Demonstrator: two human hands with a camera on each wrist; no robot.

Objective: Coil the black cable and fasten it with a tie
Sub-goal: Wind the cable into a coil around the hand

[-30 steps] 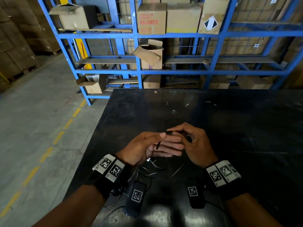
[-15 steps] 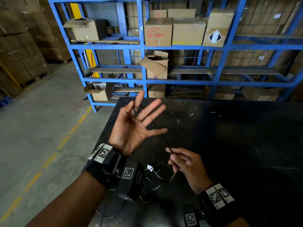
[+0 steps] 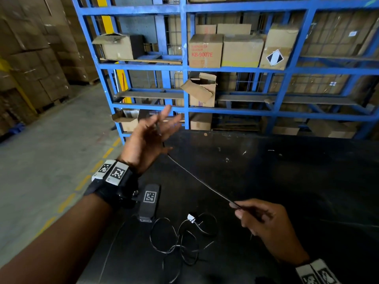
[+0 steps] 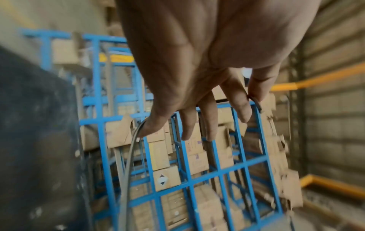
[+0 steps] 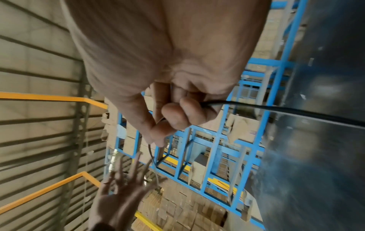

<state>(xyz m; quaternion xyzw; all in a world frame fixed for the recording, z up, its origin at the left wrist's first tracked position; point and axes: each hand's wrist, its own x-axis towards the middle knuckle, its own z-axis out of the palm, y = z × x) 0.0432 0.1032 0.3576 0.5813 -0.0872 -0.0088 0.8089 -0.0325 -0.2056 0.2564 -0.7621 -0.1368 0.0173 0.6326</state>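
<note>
A thin black cable [image 3: 196, 181] is stretched taut in the air between my two hands. My left hand [image 3: 158, 128] is raised past the table's far left corner with its fingers spread. Its thumb pinches the cable end against the index finger [image 4: 237, 100], and the cable [image 4: 128, 164] wraps round the little-finger side. My right hand [image 3: 238, 210] hovers low over the table and pinches the cable [image 5: 276, 108] between thumb and curled fingers. The loose remainder of the cable [image 3: 184, 240] lies in tangled loops on the table, with a small white tag [image 3: 191, 217] among them.
The black table [image 3: 287, 181] spreads to the right and far side. Behind it stands a blue steel rack [image 3: 185, 89] holding cardboard boxes [image 3: 205, 51]. Left of the table is concrete floor [image 3: 51, 160] with a dashed yellow line.
The hands were together at first, then pulled apart. My left hand has since risen farther up and away, and the taut stretch of cable between the hands is longer.
</note>
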